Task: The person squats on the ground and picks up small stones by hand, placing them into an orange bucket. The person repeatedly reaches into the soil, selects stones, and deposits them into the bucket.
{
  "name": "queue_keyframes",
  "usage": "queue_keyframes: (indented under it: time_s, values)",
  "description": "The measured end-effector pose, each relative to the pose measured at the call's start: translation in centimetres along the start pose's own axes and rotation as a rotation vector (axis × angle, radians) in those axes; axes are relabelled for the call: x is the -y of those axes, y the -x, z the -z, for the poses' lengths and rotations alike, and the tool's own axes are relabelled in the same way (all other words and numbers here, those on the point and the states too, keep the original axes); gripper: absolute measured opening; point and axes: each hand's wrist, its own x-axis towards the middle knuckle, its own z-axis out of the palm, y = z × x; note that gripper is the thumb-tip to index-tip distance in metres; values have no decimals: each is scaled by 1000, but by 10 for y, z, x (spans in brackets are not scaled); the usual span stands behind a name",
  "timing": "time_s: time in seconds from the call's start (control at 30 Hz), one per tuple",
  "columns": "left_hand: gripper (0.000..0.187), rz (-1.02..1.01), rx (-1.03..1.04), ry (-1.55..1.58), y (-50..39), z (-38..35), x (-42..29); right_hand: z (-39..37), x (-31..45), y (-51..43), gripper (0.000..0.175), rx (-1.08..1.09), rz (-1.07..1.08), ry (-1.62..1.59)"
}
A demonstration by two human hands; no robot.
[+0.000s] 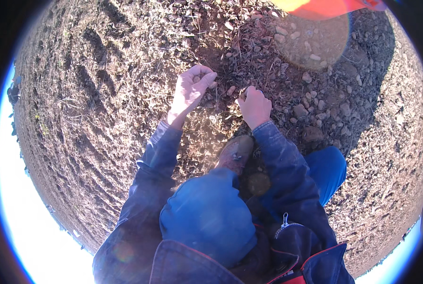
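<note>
My left hand is palm up with its fingers curled round a small tan piece, which looks like a peanut pod. A second pale piece shows just beside the fingertips, at or behind the hand. To the right, my right hand is turned back up, thumb and forefinger pinched near a small brown thing too hidden to name. Between the hands a pinkish pod or clod lies on dry leaf litter.
Many pods or small stones lie in shadow on the soil at right. My shoe stands just below the hands, under my blue-clad knee. A bright orange thing cuts across the top edge. Ridged field ground stretches left.
</note>
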Motion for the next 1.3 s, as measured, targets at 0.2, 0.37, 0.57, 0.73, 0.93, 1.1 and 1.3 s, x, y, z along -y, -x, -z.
queue_keyframes:
  time_s: [0.2,0.37,0.57,0.73,0.93,1.1,1.3]
  values:
    - [18,-702,-112,-1203,-7,-22,17,11,-22,-14,21,210,-69,-868]
    - [16,-590,-3,-1365,-4,-25,31,-9,-2,-19,33,64,346,-217]
    - [21,-489,-53,-1209,0,-21,23,-15,-6,-23,21,-84,291,-308]
    - [19,-321,-13,-481,4,-12,-1,-4,-28,-30,14,4,35,-707]
    - [27,336,261,520,-22,-3,-13,-7,-11,-14,16,-216,124,-119]
    - [11,-385,79,-559,-15,-24,17,-14,0,8,19,-196,107,-24]
    - [14,-441,81,-1062,-15,-60,49,-13,-12,0,17,-148,124,-128]
